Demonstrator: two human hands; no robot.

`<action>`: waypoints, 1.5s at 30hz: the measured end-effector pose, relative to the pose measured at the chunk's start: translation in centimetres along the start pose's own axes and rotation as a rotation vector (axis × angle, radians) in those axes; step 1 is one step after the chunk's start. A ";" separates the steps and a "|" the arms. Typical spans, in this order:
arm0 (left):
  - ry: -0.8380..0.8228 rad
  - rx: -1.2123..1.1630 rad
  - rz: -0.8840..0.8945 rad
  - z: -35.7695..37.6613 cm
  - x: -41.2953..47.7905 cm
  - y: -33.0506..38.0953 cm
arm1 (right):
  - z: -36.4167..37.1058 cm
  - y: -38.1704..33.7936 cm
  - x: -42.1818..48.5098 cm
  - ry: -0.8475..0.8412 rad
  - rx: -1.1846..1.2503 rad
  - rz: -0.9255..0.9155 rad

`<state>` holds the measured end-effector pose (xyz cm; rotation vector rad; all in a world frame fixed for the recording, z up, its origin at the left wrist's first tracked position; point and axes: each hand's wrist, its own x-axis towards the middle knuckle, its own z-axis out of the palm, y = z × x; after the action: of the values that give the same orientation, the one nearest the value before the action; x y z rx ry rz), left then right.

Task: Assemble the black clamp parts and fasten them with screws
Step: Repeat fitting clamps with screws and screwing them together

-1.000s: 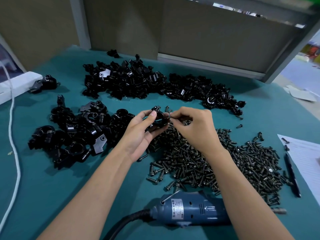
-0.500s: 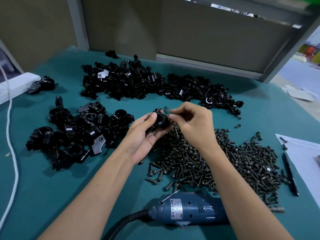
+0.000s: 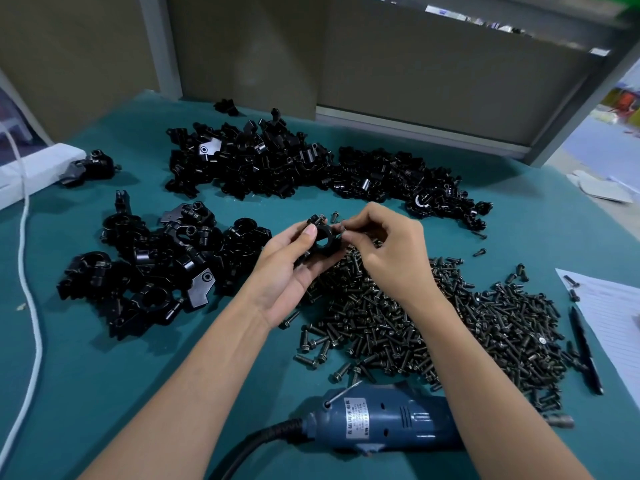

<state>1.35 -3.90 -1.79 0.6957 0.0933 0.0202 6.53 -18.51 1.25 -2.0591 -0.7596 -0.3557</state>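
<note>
My left hand (image 3: pixel 289 271) grips a black ring-shaped clamp (image 3: pixel 323 239) above the table, its round bore facing me. My right hand (image 3: pixel 388 247) pinches a small screw (image 3: pixel 341 227) at the clamp's right side; the screw is mostly hidden by my fingertips. A wide heap of dark screws (image 3: pixel 433 317) lies under and right of my hands. A pile of loose black clamp parts (image 3: pixel 294 168) stretches across the back. Another pile of black clamps (image 3: pixel 156 265) sits at the left.
A blue electric screwdriver (image 3: pixel 388 422) with a black cord lies near the front edge. A black pen (image 3: pixel 585 351) and a sheet of paper (image 3: pixel 613 306) are at the right. A white cable (image 3: pixel 26 258) and white box (image 3: pixel 38 171) are at the left.
My left hand has turned the clamp so its bore faces me. My right hand stayed at the clamp's right side with the screw.
</note>
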 end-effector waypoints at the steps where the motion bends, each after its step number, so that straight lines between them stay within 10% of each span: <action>1: -0.005 -0.001 0.000 0.0 0.0 0.0 | 0.0 0.0 0.0 0.005 -0.004 0.007; 30: 0.030 0.087 0.061 -0.5 0.1 1.4 | 0.4 -0.4 0.0 0.093 -0.002 -0.068; 39: 0.091 -0.092 0.174 -1.2 0.4 2.5 | -0.1 1.4 -0.1 -0.104 -0.581 0.213; 45: 0.102 -0.100 0.209 -1.7 0.7 2.5 | 0.2 -0.2 -0.1 -0.243 -0.264 0.026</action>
<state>1.93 -0.87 -1.58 0.6016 0.1168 0.2594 6.27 -18.30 1.20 -2.3892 -0.8668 -0.2004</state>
